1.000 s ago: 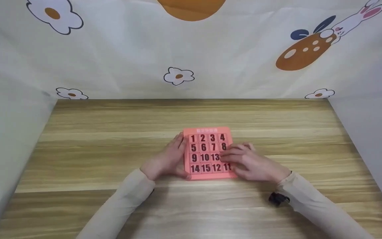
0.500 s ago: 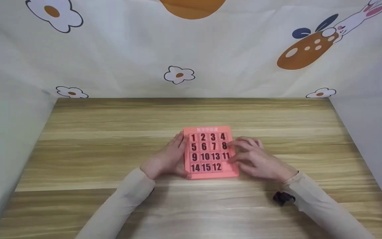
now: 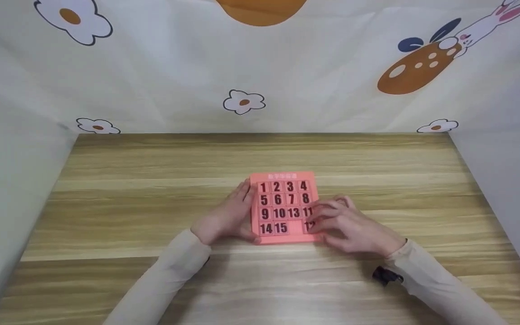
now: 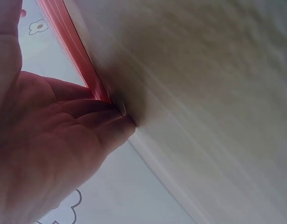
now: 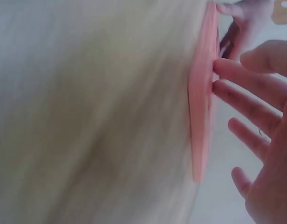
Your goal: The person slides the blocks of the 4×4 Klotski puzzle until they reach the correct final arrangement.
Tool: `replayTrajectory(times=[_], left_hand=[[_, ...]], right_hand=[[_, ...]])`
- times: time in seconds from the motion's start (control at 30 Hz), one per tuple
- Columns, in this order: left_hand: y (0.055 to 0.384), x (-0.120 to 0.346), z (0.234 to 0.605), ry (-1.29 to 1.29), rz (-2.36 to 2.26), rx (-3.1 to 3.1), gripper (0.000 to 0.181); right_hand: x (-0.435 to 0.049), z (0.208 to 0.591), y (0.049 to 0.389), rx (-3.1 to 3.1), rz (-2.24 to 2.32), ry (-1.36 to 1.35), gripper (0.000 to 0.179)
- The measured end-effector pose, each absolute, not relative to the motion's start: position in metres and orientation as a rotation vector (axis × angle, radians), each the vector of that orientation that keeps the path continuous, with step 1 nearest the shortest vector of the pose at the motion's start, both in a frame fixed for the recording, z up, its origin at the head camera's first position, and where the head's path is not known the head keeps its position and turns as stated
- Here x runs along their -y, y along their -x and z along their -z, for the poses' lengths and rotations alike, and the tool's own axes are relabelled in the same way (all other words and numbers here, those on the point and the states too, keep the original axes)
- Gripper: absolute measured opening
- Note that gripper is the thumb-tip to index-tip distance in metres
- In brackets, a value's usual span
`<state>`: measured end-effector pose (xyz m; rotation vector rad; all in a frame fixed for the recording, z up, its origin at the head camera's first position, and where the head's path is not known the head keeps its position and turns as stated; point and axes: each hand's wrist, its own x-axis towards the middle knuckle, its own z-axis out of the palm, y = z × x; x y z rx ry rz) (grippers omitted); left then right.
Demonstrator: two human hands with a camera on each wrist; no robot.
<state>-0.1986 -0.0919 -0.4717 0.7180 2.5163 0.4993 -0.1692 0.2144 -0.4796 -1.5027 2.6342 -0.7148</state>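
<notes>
A pink number slide puzzle [image 3: 282, 240] lies flat on the table, its tiles bearing black numerals. Along the puzzle's left side my left hand [image 3: 230, 216] rests with straight fingers, the thumb at the near left corner. In the left wrist view those fingers [image 4: 118, 130] touch the pink edge. My right hand [image 3: 355, 225] reaches over the right side, fingertips on the 12 tile [image 3: 308, 227] in the bottom right cell and by the 11 tile [image 3: 306, 212]. Its fingers are spread in the right wrist view. A gap [image 3: 295, 227] sits between 15 and 12.
The wood-grain table [image 3: 151, 180] extends around the puzzle. A pale patterned cloth [image 3: 174, 67] rises behind it and at both sides. A small black device [image 3: 386, 275] sits at the right sleeve [image 3: 427, 271].
The 11 tile moved up from the bottom right cell to the row above. Then the 12 tile moved right into that corner under my right fingers. My left hand stayed in place.
</notes>
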Motion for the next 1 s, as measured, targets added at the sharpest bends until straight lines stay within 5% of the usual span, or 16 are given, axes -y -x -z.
replayTrajectory(times=[0.33, 0.83, 1.0], left_hand=[[0.199, 0.092, 0.471, -0.745, -0.475, -2.531, 0.132], [0.199, 0.091, 0.473, -0.715, -0.48, -2.525, 0.134], [0.199, 0.091, 0.472, -0.695, -0.474, -2.516, 0.135]], right_hand=[[-0.2, 0.48, 0.172, -2.657, 0.562, 1.448, 0.048], [-0.21, 0.479, 0.173, -2.882, 0.613, 1.368, 0.022], [-0.211, 0.482, 0.173, -2.76, 0.615, 1.434, 0.034]])
